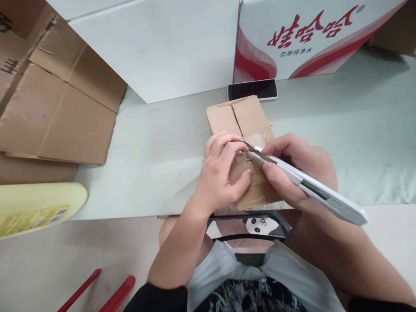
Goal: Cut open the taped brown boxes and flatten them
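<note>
A small brown cardboard box (242,119) with taped flaps lies near the table's front edge. My left hand (221,173) presses down on its near part, fingers curled over the top and thumb against the cardboard. My right hand (292,169) grips a white utility knife (312,186) like a pen. The knife's blade tip rests on the box's taped seam, just beside my left fingertips.
A black phone (252,90) lies behind the box. Large white cartons, one (162,47) plain and one (312,39) with red print, stand at the back. Flattened brown cardboard (55,108) is stacked at left, a yellow object (35,208) below it. Red handles (97,290) show by the floor.
</note>
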